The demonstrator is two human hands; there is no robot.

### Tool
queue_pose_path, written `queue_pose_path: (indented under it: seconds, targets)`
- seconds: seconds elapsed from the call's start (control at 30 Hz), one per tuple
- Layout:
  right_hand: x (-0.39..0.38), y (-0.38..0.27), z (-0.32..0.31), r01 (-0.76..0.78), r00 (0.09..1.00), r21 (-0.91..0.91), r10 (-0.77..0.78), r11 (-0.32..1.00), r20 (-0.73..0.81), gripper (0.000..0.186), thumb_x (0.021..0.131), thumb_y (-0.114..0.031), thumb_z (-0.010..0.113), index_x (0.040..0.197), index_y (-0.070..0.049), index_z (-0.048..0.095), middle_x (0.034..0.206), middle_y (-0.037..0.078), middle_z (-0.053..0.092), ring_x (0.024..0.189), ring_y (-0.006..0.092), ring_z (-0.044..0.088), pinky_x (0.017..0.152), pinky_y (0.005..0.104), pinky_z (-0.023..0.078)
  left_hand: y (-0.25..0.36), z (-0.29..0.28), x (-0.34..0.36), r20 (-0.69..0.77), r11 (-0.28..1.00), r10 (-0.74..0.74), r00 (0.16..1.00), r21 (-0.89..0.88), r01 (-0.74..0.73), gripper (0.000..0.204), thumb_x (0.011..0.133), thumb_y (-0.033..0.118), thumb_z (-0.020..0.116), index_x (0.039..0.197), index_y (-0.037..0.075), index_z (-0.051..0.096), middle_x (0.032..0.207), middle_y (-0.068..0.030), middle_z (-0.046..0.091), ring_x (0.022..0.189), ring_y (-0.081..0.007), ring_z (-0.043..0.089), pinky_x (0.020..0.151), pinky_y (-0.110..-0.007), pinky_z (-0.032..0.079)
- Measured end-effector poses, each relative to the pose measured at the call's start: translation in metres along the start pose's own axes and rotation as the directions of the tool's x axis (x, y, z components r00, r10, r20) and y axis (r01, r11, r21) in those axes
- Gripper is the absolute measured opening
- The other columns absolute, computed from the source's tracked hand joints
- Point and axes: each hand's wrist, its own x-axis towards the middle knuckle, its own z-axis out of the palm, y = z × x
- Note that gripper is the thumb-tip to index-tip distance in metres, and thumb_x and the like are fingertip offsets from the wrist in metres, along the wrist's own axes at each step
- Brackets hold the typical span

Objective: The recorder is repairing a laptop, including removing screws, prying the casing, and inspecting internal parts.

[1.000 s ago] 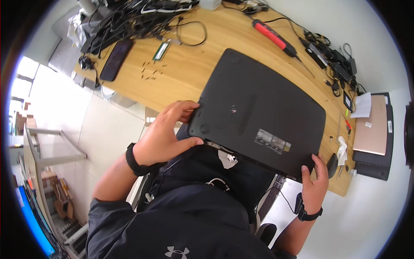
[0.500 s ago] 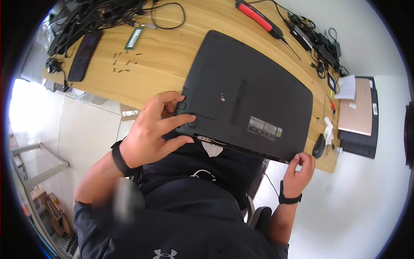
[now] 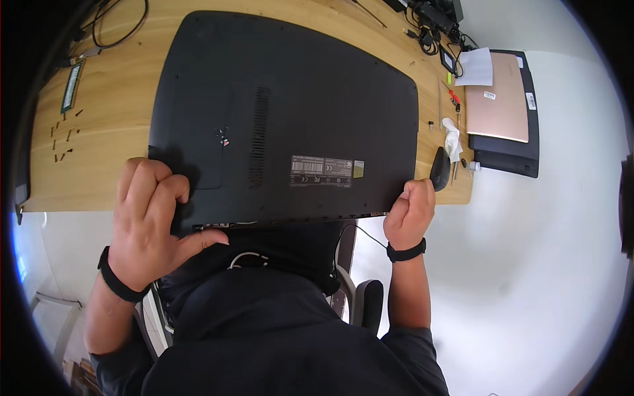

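Gripping the black laptop (image 3: 330,112) by its two near corners, I have it bottom side up across the middle and upper left of the frame, its near edge jutting past the front of the wooden table (image 3: 86,188). My left hand (image 3: 142,218) grasps the lower-left corner, the fingers bent over the underside and the thumb stretched along the near edge. My right hand (image 3: 411,211) holds the lower-right corner with its fingers curled in. I cannot tell whether the far side of the laptop rests on the wood. Vent slots (image 3: 259,135) run left of its centre, and a label (image 3: 320,170) sits to the right of them. I have a black band (image 3: 121,276) on each wrist.

At the upper left of the frame, a green memory stick (image 3: 71,88) lies on the table, with small loose screws (image 3: 69,135) scattered just below it. On the right, a dark mouse (image 3: 440,170) is just beside my right hand, near a crumpled tissue (image 3: 452,138) and a red screwdriver (image 3: 454,96). At the upper right, a pinkish-gold laptop (image 3: 498,112) lies on a dark one, with white paper (image 3: 474,67) over its upper-left corner.
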Motion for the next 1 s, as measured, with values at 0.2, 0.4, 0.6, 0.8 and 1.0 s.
queue_pose_path:
  seconds: [0.2, 0.4, 0.6, 0.8, 1.0]
  targets:
    - [0.003, 0.008, -0.003, 0.044, 0.998, 0.039, -0.046, 0.998, 0.051, 0.011, 0.072, 0.003, 0.048, 0.082, -0.001, 0.051, 0.076, 0.015, 0.046, 0.068, 0.0338, 0.045, 0.061, 0.0428, 0.038, 0.001, 0.003, 0.008, 0.040, 0.992, 0.045, 0.998, 0.120, -0.049, 0.062, 0.075, 0.056, 0.084, 0.090, 0.002, 0.059, 0.096, -0.0145, 0.048, 0.089, -0.0376, 0.050, 0.081, -0.050, 0.046]
    - [0.005, 0.009, -0.003, 0.047, 0.996, 0.048, -0.050, 0.998, 0.071, 0.011, 0.072, 0.001, 0.050, 0.082, -0.001, 0.050, 0.076, 0.015, 0.046, 0.068, 0.0328, 0.045, 0.061, 0.0421, 0.038, 0.001, 0.006, 0.010, 0.061, 0.985, 0.075, 0.995, 0.149, -0.084, 0.062, 0.082, 0.058, 0.080, 0.090, 0.001, 0.058, 0.095, -0.0159, 0.047, 0.087, -0.0383, 0.049, 0.077, -0.051, 0.045]
    - [0.002, 0.012, -0.003, 0.051, 0.996, 0.070, -0.055, 0.996, 0.064, 0.010, 0.075, 0.000, 0.052, 0.084, -0.002, 0.051, 0.076, 0.014, 0.046, 0.069, 0.0323, 0.046, 0.062, 0.0415, 0.038, 0.001, 0.007, 0.009, 0.059, 0.984, 0.073, 0.996, 0.162, -0.081, 0.063, 0.081, 0.059, 0.080, 0.090, 0.001, 0.056, 0.095, -0.0162, 0.047, 0.087, -0.0385, 0.049, 0.077, -0.051, 0.045]
    - [-0.017, 0.016, 0.002, 0.051, 0.996, 0.090, -0.045, 0.995, -0.071, 0.012, 0.086, -0.006, 0.057, 0.096, -0.002, 0.060, 0.087, 0.016, 0.057, 0.078, 0.0320, 0.054, 0.070, 0.0391, 0.045, -0.001, 0.007, 0.006, 0.072, 0.974, 0.074, 0.995, 0.207, -0.087, 0.065, 0.080, 0.059, 0.082, 0.091, 0.002, 0.054, 0.097, -0.0175, 0.047, 0.090, -0.0388, 0.050, 0.078, -0.052, 0.045]
    - [-0.033, 0.016, 0.003, 0.104, 0.984, -0.025, -0.107, 0.994, -0.141, 0.017, 0.091, -0.010, 0.062, 0.104, -0.001, 0.065, 0.099, 0.016, 0.061, 0.085, 0.0295, 0.059, 0.073, 0.0379, 0.048, -0.005, 0.010, -0.001, 0.043, 0.968, 0.094, 0.995, 0.228, -0.101, 0.070, 0.081, 0.065, 0.081, 0.090, 0.004, 0.048, 0.096, -0.0145, 0.044, 0.089, -0.0350, 0.049, 0.074, -0.049, 0.043]
